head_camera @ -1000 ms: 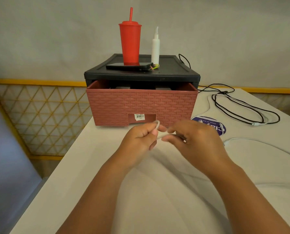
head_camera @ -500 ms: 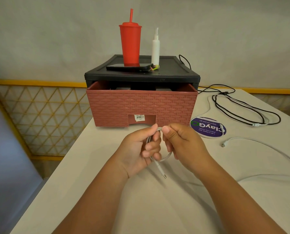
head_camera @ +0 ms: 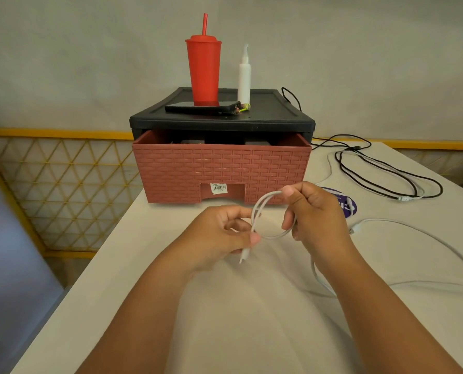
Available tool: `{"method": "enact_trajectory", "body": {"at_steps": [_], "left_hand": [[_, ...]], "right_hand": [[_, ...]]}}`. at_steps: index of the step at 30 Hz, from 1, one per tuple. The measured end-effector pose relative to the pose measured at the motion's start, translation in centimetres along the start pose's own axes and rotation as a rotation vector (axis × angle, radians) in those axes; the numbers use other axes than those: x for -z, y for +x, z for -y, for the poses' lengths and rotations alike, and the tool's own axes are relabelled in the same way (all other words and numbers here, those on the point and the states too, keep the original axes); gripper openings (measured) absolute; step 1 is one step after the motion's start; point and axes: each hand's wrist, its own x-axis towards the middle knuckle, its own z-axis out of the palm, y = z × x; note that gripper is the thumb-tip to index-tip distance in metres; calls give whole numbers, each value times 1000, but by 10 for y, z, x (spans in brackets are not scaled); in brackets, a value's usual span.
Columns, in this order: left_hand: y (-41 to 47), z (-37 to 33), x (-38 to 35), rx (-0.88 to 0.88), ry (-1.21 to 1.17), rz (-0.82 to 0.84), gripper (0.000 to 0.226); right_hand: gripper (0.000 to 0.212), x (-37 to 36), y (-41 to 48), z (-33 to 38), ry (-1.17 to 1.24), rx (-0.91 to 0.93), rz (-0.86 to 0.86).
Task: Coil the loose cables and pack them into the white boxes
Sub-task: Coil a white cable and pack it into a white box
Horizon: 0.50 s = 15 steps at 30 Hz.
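Since half a second ago the hands have drawn apart and the loop between them has opened wider. The left hand (head_camera: 219,233) pinches the white cable (head_camera: 275,235) just above its dangling plug (head_camera: 243,256), and the right hand (head_camera: 316,220) grips the top of the loop, both clamped on it above the near tabletop (head_camera: 225,333). This looks like early coiling, since most of the cable trails off to the right. The next move calls for drawing in slack and laying another turn on the first. No white box is visible. The brick-patterned drawer (head_camera: 219,171) stands ajar beyond the hands, and a black cable (head_camera: 386,179) lies uncoiled at the far right.
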Motion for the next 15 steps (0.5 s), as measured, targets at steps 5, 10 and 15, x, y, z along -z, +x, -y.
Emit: {"method": "enact_trajectory", "body": {"at_steps": [5, 10, 15], "left_hand": [[7, 6, 4, -221, 404, -396, 21], [5, -4, -8, -121, -332, -375, 19], [2, -14, -16, -7, -939, -120, 19]], "right_hand": [[27, -2, -2, 3, 67, -99, 43], [28, -5, -6, 6, 176, -66, 138], [31, -5, -5, 6, 266, -103, 170]]}}
